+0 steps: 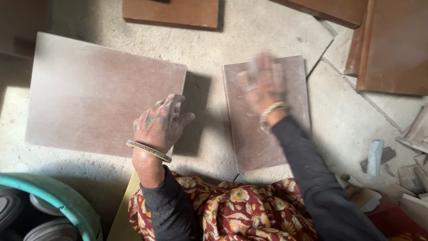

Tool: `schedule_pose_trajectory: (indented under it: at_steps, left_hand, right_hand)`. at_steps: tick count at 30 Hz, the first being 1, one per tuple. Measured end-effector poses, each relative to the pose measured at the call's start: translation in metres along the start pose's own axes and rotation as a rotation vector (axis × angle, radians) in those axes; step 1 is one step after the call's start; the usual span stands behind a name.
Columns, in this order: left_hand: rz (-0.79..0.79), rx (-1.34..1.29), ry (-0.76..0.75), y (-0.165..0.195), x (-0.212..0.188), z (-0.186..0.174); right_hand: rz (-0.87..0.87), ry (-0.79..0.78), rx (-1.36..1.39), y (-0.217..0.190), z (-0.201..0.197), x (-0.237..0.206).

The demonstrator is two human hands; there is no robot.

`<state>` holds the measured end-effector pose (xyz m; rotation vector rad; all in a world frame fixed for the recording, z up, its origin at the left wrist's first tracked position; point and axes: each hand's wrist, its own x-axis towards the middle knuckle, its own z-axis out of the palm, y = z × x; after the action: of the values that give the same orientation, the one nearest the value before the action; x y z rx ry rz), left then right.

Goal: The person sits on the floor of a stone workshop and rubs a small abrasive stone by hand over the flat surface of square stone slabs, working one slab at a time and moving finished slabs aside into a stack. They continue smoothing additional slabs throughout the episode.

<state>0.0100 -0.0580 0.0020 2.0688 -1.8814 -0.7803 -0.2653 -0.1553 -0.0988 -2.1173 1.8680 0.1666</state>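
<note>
My left hand (160, 122) rests with fingers spread on the near right corner of a large dusty reddish slab (93, 91) lying flat on the concrete floor. A bangle circles that wrist. My right hand (264, 82), blurred by motion, lies flat with fingers apart on a smaller dusty reddish slab (249, 138) to the right. Whether something thin sits under the right palm cannot be seen. Both arms wear dark sleeves, and a red flowered cloth (236, 209) covers my lap at the bottom.
More brown slabs lie at the top (171, 12) and top right (394, 44). Broken stone pieces (376, 156) are scattered at the right. A teal curved rim (62, 196) with dark wheels shows at the bottom left. A crack runs across the concrete floor (214, 49).
</note>
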Motion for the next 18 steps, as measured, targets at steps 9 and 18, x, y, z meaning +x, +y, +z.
schedule_pose_trajectory:
  at_steps: [9, 18]
  left_hand:
    - [0.081, -0.049, 0.008, 0.011, 0.012, 0.011]
    - [0.051, -0.03, 0.045, 0.006, 0.004, 0.01]
  right_hand:
    - [-0.389, 0.225, -0.232, -0.036, 0.039, 0.005]
    - [-0.505, -0.023, -0.141, -0.003, 0.036, -0.113]
